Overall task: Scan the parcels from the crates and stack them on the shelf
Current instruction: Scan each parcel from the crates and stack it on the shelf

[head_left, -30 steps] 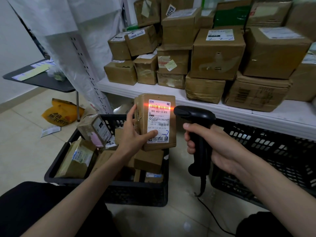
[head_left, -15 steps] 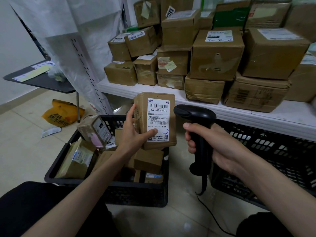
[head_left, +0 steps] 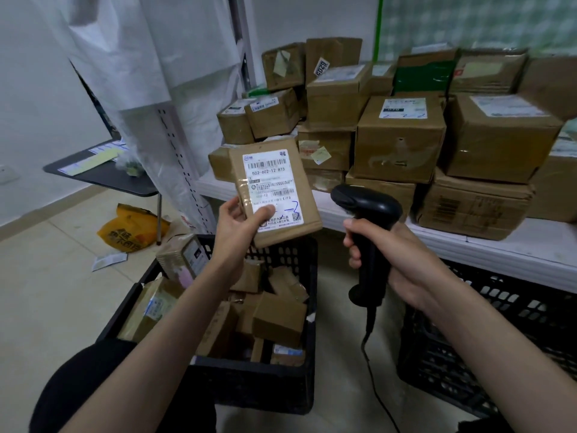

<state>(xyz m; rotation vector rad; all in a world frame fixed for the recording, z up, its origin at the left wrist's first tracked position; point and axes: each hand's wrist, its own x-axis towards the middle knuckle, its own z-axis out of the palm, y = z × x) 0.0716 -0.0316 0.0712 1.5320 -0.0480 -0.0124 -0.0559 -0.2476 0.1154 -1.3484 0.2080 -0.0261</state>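
Parcel (head_left: 274,190) is being held up, label facing cam, over the crate (head_left: 249,379) by the left hand (head_left: 240,223), thumb pinching it; scanner (head_left: 368,220) is being gripped w/ curled fingers by the right hand (head_left: 402,264), just beside.

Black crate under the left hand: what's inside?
The black crate holds a loose pile of small brown parcels, some showing white labels. The left forearm covers part of the pile; the crate's bottom is hidden.

Stacked cartons (head_left: 399,139) crowd the white shelf (head_left: 530,245); only its front edge seems bare. Below, two black crates (head_left: 265,385) flank a floor gap (head_left: 340,307).
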